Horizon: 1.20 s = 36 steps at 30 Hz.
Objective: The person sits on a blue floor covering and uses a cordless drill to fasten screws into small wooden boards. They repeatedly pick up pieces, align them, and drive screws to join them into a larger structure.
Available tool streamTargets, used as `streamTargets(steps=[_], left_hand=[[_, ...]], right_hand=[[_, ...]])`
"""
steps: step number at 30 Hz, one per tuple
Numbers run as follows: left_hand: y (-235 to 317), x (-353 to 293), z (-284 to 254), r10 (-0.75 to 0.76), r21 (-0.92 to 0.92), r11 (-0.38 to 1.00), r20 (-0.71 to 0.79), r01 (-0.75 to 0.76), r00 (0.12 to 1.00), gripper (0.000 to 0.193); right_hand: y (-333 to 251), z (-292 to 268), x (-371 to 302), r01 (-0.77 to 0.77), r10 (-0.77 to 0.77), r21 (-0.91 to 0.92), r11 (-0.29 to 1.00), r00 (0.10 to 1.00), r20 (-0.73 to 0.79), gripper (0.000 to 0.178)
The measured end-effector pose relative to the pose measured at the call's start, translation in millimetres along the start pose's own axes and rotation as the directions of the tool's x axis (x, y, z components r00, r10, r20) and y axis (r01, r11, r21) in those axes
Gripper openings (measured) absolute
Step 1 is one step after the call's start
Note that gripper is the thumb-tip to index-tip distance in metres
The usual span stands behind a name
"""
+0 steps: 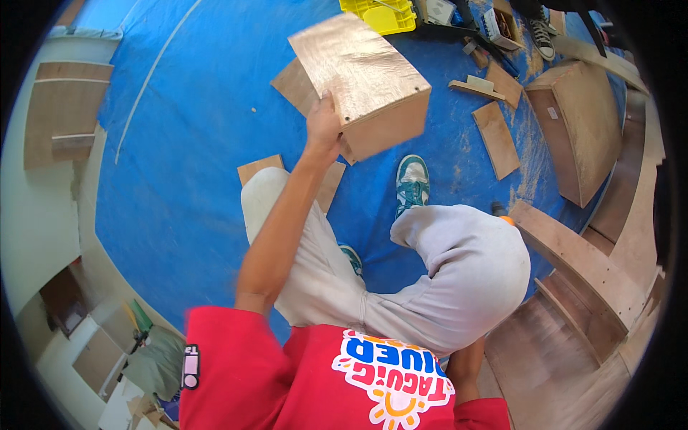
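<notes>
My left hand [324, 127] is closed on the near left edge of a plywood box [362, 64], its thumb lying on the top panel. The box is tilted above the blue sheet, with two dark holes along the near edge of its top. A loose plywood piece [292, 86] shows behind it on the left. My right forearm [467, 369] goes down beside my bent right leg, and the hand itself is hidden. Past that knee pokes a black and orange tip [504, 214] of something I cannot make out.
Two plywood pieces [259, 167] lie by my left knee. On the right are a wooden box [573, 129], a plywood offcut [496, 140], sawdust and large curved wooden parts [573, 251]. A yellow tray [387, 16] and another person's shoe [542, 39] are at the far side.
</notes>
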<state>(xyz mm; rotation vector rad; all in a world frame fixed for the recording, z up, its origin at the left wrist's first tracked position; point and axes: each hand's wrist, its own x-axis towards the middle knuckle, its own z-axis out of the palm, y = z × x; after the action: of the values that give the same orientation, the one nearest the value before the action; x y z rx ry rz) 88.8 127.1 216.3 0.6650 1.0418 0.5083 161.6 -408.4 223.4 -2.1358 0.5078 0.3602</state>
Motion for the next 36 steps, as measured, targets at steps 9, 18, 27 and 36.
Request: streamTargets(steps=[9, 18, 27, 36], left_hand=[[-49.8, 40.5, -38.7, 0.403, 0.160, 0.903, 0.001, -0.398, 0.915, 0.042], [-102.6, 49.4, -43.2, 0.455, -0.023, 0.887, -0.129, -0.462, 0.881, 0.036], [-117.9, 62.7, -54.0, 0.477, -0.006, 0.876, -0.137, -0.482, 0.868, 0.039], [-124.1, 64.5, -52.9, 0.517, -0.012, 0.851, -0.163, -0.526, 0.840, 0.042]], right_hand=[[-285.2, 20.0, -16.5, 0.629, -0.563, -0.116, 0.769, 0.751, 0.345, 0.030], [-358.2, 184.7, -99.3, 0.869, -0.268, -0.140, 0.475, 0.294, 0.917, 0.043], [-323.8, 280.9, -103.6, 0.889, -0.046, -0.240, 0.389, 0.279, 0.959, 0.043], [-315.1, 292.7, -99.7, 0.948, -0.116, -0.030, 0.318, 0.071, 0.991, 0.039]])
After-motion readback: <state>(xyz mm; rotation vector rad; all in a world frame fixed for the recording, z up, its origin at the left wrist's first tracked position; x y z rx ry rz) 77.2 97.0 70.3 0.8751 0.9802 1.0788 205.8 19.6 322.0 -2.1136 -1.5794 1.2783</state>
